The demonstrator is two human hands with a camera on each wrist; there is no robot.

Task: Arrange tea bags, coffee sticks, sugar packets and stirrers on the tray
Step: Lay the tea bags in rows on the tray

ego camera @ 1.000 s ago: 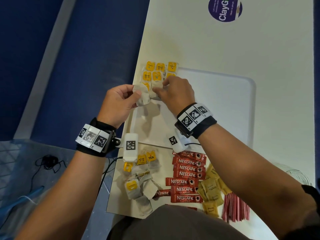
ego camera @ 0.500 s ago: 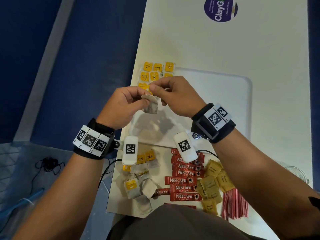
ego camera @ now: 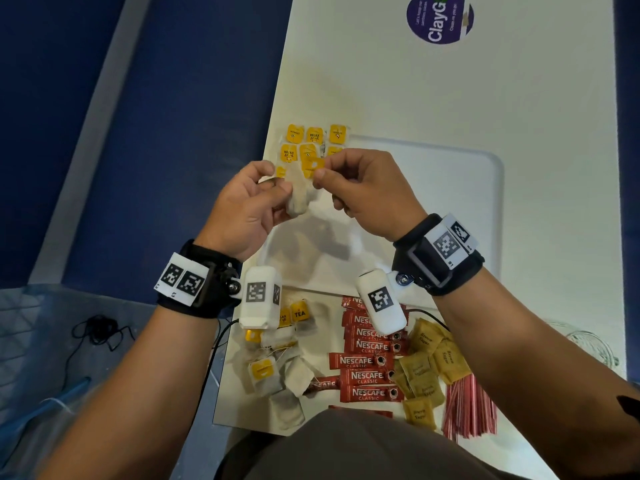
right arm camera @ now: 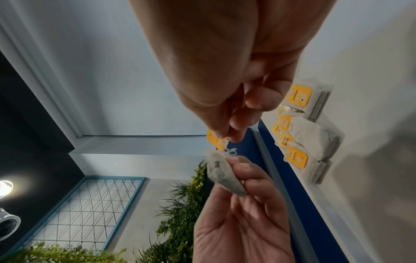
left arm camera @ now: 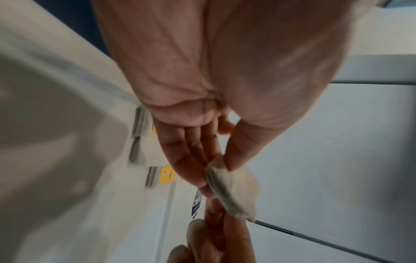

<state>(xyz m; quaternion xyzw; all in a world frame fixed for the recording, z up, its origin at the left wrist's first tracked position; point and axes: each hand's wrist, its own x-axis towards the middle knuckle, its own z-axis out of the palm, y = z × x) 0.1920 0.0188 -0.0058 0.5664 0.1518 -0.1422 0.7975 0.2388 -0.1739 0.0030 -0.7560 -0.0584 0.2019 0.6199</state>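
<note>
Both hands are raised above the white tray (ego camera: 460,209) and share one tea bag (ego camera: 300,197). My left hand (ego camera: 273,192) pinches the bag's paper pouch (right arm camera: 223,175) between thumb and fingers. My right hand (ego camera: 323,173) pinches its yellow tag (right arm camera: 215,141), with the looped string between them. Several tea bags with yellow tags (ego camera: 313,140) lie in rows in the tray's far left corner. On the table near me lie loose tea bags (ego camera: 277,368), red Nescafe coffee sticks (ego camera: 367,362), brown sugar packets (ego camera: 427,368) and red stirrers (ego camera: 469,407).
The white table (ego camera: 433,91) carries a round purple sticker (ego camera: 440,19) at the far end. A clear glass (ego camera: 592,344) stands at the right edge. Blue floor and a black cable (ego camera: 100,330) lie to the left of the table.
Both hands have lifted off the tea-bag rows and drawn toward me with one tea bag; the right hand has turned and now pinches the yellow tag.
</note>
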